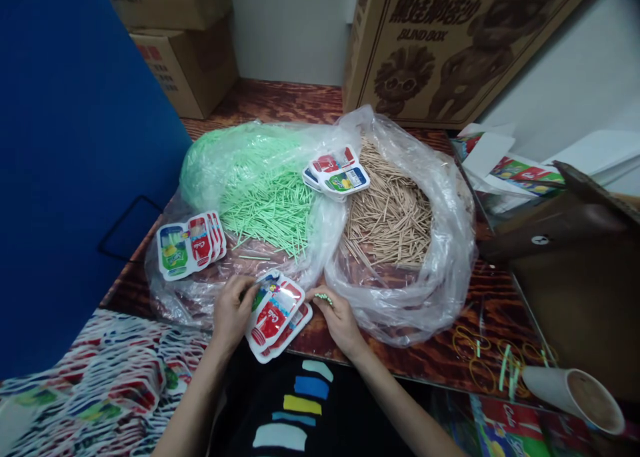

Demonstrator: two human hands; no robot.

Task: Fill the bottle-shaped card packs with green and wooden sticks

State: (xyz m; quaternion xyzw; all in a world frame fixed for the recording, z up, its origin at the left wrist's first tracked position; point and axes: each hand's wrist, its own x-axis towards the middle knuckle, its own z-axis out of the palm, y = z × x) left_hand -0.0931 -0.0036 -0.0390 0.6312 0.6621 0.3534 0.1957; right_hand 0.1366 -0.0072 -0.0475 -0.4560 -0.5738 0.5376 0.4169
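My left hand (233,314) grips the cards (275,318); my right hand (341,316), at their right side, is clamped on green sticks (324,299). Two bags (395,314) lie beyond on the tabletop (290,102).

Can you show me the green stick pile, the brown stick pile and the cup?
Green stick pile (275,204): head view, on the uncovered sticks.
Brown stick pile (393,210): head view, middle of the heap.
Cup (551,386): head view, on its pale outer side.
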